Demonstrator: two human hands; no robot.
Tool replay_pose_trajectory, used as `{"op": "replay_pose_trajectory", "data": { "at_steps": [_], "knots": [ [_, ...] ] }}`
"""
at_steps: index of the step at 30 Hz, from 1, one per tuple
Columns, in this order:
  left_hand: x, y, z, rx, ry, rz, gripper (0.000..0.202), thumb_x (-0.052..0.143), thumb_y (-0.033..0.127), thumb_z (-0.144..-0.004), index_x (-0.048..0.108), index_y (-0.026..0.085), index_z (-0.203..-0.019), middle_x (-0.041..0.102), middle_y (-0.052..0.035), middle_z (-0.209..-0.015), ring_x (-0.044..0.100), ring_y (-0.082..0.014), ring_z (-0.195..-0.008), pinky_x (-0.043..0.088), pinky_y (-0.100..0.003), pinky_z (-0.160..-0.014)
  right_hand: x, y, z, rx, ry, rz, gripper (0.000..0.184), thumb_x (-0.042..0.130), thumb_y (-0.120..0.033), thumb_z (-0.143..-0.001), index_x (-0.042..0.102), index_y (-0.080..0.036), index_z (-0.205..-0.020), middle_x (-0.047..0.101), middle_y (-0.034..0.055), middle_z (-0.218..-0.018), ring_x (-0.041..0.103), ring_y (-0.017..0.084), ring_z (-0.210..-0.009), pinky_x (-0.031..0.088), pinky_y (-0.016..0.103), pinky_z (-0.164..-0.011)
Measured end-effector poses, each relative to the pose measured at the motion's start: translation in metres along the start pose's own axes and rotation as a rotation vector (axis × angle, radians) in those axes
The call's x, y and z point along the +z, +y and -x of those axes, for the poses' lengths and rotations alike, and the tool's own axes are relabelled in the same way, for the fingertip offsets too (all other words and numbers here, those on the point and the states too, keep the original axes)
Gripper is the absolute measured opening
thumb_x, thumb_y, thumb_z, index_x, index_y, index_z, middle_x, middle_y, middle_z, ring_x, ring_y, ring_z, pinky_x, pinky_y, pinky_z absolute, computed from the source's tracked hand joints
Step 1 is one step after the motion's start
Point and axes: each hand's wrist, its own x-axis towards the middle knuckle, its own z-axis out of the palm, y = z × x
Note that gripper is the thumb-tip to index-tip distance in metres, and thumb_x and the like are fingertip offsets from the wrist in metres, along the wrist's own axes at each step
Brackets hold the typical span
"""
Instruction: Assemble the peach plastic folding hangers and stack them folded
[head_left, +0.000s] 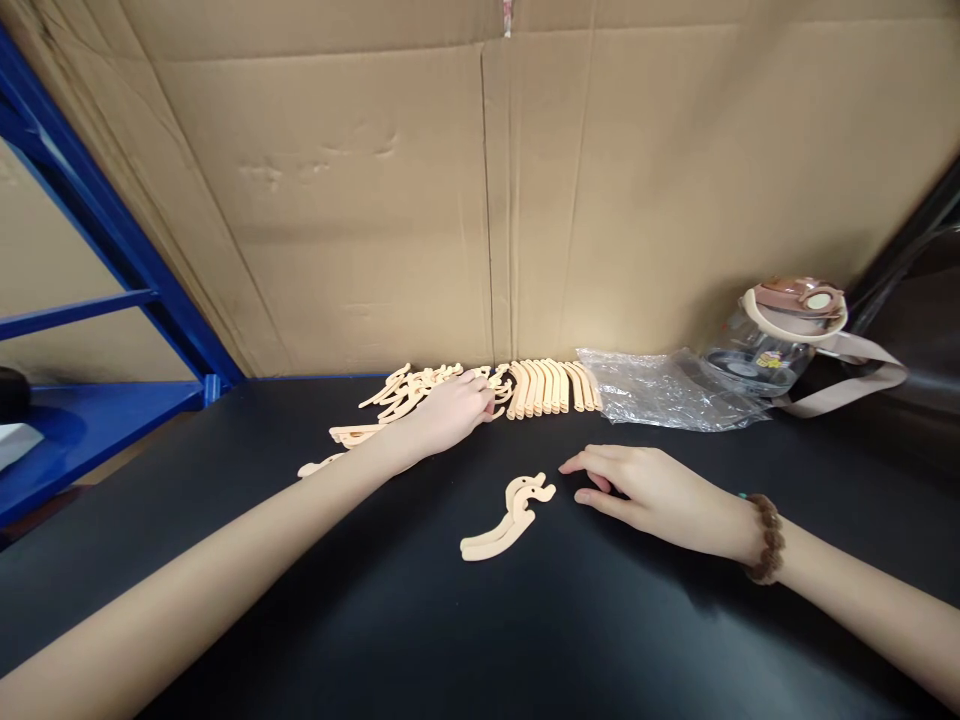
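At the far left, a blue metal frame (142, 280) stands beside the black worktop (360, 640). Next come a few flat, pale pieces (352, 435), partly covered by the person's left forearm. The left hand (452, 408) reaches onto a jumbled pile of pale, curved pieces (401, 390) near the cardboard wall (337, 200); its fingertips are at the pile's right part, and whether its grip is closed on a piece cannot be told. Nearer the person, two hooked pieces (501, 528) lie overlapped, just left of the right hand's fingertips and apart from them. Behind, a neat row of curved pieces (541, 388) adjoins the pile. The right hand (652, 492) has a loose grip, thumb and forefinger slightly parted. Farther right are a clear plastic bag (667, 392) and a strapped bottle (776, 350).
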Motion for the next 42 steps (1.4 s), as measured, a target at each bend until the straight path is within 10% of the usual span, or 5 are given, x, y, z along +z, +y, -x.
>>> {"op": "replay_pose_trajectory", "data": {
  "at_steps": [10, 21, 33, 38, 42],
  "knots": [
    [-0.009, 0.015, 0.003, -0.069, 0.019, -0.029, 0.02, 0.038, 0.01, -0.092, 0.053, 0.015, -0.079, 0.055, -0.0085, -0.083, 0.048, -0.0212, -0.077, 0.036, -0.034, -0.069, 0.001, 0.001, 0.001, -0.041, 0.007, 0.065, 0.031, 0.042, -0.035, -0.096, 0.058, -0.02, -0.117, 0.062, 0.004, -0.09, 0.061, 0.017, -0.074, 0.047, 0.029, -0.067],
    [-0.018, 0.051, 0.072, -0.005, -0.169, 0.11, 0.026, 0.03, 0.012, -0.096, 0.052, 0.017, -0.083, 0.054, -0.005, -0.088, 0.046, -0.019, -0.078, 0.035, -0.031, -0.068, 0.002, 0.005, 0.002, -0.054, 0.017, 0.063, 0.031, 0.042, -0.037, -0.096, 0.059, -0.02, -0.117, 0.062, 0.003, -0.087, 0.061, 0.017, -0.072, 0.047, 0.03, -0.067],
    [-0.041, 0.055, 0.09, -0.103, -0.267, 0.437, 0.022, 0.033, 0.021, -0.098, 0.052, 0.02, -0.086, 0.053, 0.0, -0.089, 0.05, -0.0151, -0.08, 0.037, -0.027, -0.071, 0.002, 0.003, 0.001, -0.017, 0.059, 0.017, 0.026, 0.047, -0.037, -0.094, 0.06, -0.023, -0.112, 0.061, 0.0001, -0.081, 0.06, 0.016, -0.071, 0.047, 0.029, -0.066],
    [-0.043, 0.056, 0.089, -0.154, -0.198, 0.463, 0.024, 0.028, 0.022, -0.098, 0.051, 0.021, -0.094, 0.055, -0.0011, -0.093, 0.052, -0.0162, -0.085, 0.04, -0.029, -0.076, -0.003, 0.013, -0.009, -0.013, 0.259, 0.105, 0.026, 0.041, -0.032, -0.096, 0.058, -0.021, -0.112, 0.064, 0.0055, -0.11, 0.06, 0.018, -0.099, 0.047, 0.032, -0.087],
    [-0.04, 0.055, 0.088, -0.156, -0.099, 0.455, 0.024, 0.027, 0.02, -0.097, 0.05, 0.021, -0.096, 0.056, -0.0017, -0.095, 0.052, -0.0165, -0.085, 0.042, -0.03, -0.075, -0.013, 0.03, -0.024, 0.189, 0.177, 0.358, 0.03, 0.035, -0.028, -0.097, 0.06, -0.019, -0.11, 0.067, 0.008, -0.106, 0.064, 0.021, -0.094, 0.047, 0.032, -0.08]
  ]
}}
